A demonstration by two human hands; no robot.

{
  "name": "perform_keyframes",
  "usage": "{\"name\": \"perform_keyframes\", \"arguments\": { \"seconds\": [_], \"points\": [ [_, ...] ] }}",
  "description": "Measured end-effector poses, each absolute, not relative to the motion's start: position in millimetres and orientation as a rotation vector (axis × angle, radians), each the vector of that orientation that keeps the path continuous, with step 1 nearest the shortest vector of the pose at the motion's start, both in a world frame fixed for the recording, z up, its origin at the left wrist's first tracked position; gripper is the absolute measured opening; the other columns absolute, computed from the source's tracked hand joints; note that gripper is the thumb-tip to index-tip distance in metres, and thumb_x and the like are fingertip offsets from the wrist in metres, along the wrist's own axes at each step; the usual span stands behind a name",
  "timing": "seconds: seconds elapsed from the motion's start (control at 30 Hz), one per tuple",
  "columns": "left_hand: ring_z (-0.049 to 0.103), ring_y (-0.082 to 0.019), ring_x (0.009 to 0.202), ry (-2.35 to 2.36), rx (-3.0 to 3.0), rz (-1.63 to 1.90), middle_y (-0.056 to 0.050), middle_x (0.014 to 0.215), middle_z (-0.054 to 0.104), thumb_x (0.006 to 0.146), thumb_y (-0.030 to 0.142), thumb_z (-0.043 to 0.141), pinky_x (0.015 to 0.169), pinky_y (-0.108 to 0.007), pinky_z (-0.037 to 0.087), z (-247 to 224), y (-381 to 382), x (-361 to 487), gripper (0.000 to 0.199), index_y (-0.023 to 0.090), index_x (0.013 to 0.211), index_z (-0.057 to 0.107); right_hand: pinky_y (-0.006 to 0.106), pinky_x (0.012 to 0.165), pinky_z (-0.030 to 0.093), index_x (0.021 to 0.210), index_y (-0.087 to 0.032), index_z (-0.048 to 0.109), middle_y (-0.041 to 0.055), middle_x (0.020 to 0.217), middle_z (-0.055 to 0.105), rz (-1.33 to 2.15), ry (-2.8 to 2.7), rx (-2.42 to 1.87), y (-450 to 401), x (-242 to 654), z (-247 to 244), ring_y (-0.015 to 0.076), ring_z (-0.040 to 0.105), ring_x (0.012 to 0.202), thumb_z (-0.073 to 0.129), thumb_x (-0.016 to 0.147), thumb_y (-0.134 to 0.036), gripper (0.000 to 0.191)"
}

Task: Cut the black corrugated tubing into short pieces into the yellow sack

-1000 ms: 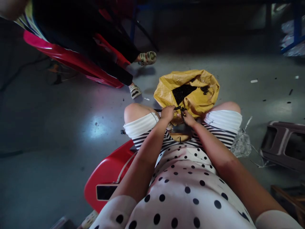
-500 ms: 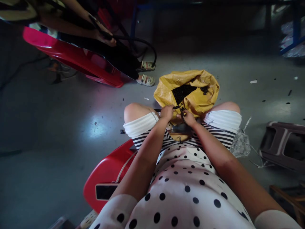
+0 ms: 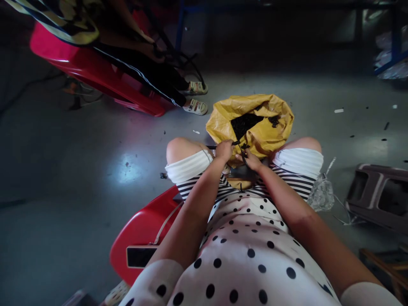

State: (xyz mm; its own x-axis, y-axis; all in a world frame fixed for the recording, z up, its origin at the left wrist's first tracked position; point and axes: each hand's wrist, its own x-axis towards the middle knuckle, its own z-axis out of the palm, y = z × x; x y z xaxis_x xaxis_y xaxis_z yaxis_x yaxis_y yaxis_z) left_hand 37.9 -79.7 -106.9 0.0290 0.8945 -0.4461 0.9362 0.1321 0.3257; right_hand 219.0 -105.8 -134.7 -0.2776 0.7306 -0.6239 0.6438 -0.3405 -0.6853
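Between my knees stands a yellow sack (image 3: 274, 136), its mouth open on a mass of small black pieces (image 3: 245, 124). My left hand (image 3: 224, 149) is closed round a thin black strip (image 3: 236, 143), whose end points right over the sack's near edge. Just to the right, my right hand (image 3: 250, 159) is closed on a dark tool that looks like small cutters (image 3: 244, 155), close to the strip's end. The details of the tool are too small and dark to make out.
At the upper left a person in black trousers (image 3: 140, 70) sits on a red chair (image 3: 95, 78), handling black tubing. A phone (image 3: 140, 257) lies on the red seat (image 3: 127, 229) beside me. A grey stool (image 3: 378, 193) stands at the right; small scraps dot the floor.
The other person has leaned forward, and their hands and the black tubing have shifted. My hands have hardly moved; the tool in my right hand sits slightly lower beside the strip.
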Motion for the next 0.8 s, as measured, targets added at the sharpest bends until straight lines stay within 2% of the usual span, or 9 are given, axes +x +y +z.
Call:
{"name": "perform_keyframes", "arguments": {
  "seconds": [0.23,0.37,0.47,0.8],
  "points": [
    [0.065,-0.027,0.126,1.785,1.798,-0.137,-0.013,0.132,0.074,0.101,0.025,0.056,0.106,-0.033,0.048,-103.8,-81.1,41.6,0.032,0.021,0.128,0.073,0.042,0.086,0.053,0.103,-0.024,0.057,0.0074,0.092,0.07,1.675,-1.71,-1.827,-106.5,216.9,-144.5,0.0288,0.067,0.089,0.065,0.082,-0.073,0.054],
    [0.066,-0.027,0.125,1.823,1.72,-0.164,-0.011,0.133,0.074,0.102,0.027,0.057,0.103,-0.033,0.05,-99.3,-80.3,40.4,0.033,0.024,0.131,0.071,0.04,0.084,0.052,0.101,-0.024,0.059,0.0065,0.091,0.069,1.603,-1.736,-1.783,-105.5,217.9,-150.5,0.0282,0.067,0.09,0.063,0.084,-0.07,0.049],
    [0.067,-0.028,0.123,1.874,1.688,-0.218,-0.013,0.131,0.075,0.102,0.025,0.057,0.102,-0.033,0.049,-98.0,-80.9,37.5,0.034,0.022,0.134,0.068,0.04,0.084,0.051,0.099,-0.024,0.061,0.0063,0.087,0.068,1.539,-1.763,-1.785,-104.3,219.9,-152.6,0.0282,0.066,0.088,0.062,0.086,-0.068,0.046],
    [0.069,-0.029,0.118,1.9,1.725,-0.231,-0.015,0.127,0.075,0.101,0.021,0.054,0.096,-0.034,0.051,-94.8,-82.4,34.7,0.03,0.02,0.128,0.067,0.039,0.083,0.053,0.089,-0.022,0.066,0.0088,0.083,0.07,1.5,-1.815,-1.775,-102.7,220.5,-152.6,0.0294,0.067,0.087,0.062,0.088,-0.063,0.041]
  ]
}}
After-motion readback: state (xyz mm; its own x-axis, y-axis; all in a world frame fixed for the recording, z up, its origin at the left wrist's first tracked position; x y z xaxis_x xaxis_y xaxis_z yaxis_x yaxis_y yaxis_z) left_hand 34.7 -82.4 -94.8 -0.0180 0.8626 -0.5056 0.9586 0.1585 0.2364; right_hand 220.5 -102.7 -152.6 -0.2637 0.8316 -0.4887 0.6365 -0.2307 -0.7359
